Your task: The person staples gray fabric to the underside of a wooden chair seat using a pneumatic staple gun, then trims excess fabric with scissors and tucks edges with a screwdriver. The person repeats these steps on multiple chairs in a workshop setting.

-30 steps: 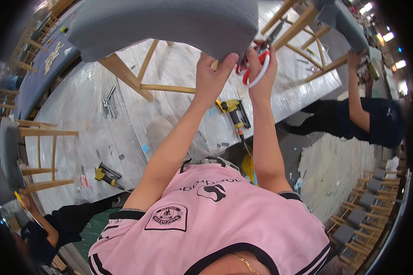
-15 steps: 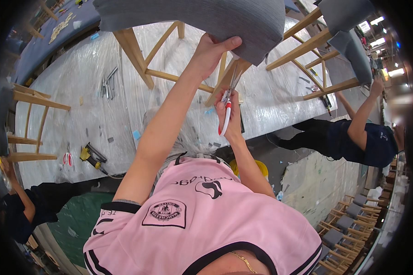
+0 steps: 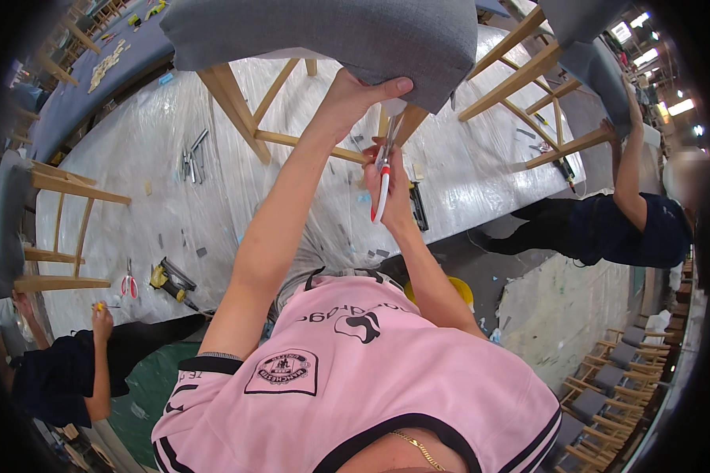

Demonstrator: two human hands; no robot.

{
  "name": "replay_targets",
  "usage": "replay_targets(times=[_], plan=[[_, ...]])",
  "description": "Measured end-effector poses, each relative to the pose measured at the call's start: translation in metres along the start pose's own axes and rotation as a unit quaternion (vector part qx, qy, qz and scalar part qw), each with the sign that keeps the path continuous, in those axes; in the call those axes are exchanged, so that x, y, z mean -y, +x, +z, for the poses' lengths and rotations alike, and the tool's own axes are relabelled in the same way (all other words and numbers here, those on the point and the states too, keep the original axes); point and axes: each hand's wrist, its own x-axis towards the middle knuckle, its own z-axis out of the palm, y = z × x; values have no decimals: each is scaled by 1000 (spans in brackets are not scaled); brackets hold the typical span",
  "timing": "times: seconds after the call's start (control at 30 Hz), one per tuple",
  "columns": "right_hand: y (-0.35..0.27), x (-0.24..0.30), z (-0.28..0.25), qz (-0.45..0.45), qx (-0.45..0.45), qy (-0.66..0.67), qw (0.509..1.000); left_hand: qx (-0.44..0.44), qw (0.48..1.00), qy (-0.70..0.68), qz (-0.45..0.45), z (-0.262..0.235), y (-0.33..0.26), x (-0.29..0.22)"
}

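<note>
Left hand (image 3: 356,98) is gripping the lower edge of a grey upholstered chair (image 3: 323,38), its thumb lying across the fabric and its fingers curling underneath. Right hand (image 3: 393,186) is holding a pair of scissors (image 3: 382,194) with red and white handles, the blades pointing up toward the near right corner of the upholstery; whether they are touching it, I cannot tell. The chair's wooden legs are resting on a table (image 3: 237,189) covered in clear plastic. Just beside the right wrist, a dark tool (image 3: 418,206) is lying partly hidden. Farther left, red-handled scissors (image 3: 129,285) are lying near a yellow and black staple gun (image 3: 172,284). At the right, a co-worker (image 3: 627,230) is touching another grey chair (image 3: 601,72) with both hands.
</note>
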Motion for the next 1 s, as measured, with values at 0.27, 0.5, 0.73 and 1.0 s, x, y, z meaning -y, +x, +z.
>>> replay_targets(times=[0.27, 0.5, 0.73, 1.0], plan=[[39, 13, 1, -65, -64, 20, 996, 20, 998, -22, -56, -4, -3, -3], [39, -1, 3, -95, -77, 12, 992, -20, 999, -23, -10, 7, -6, 13], [34, -8, 4, -97, -84, 8, 992, -7, 999, -16, -37, 4, -3, 14], [43, -9, -4, -127, -72, -2, 989, -35, 999, -17, 19, 11, -6, 13]])
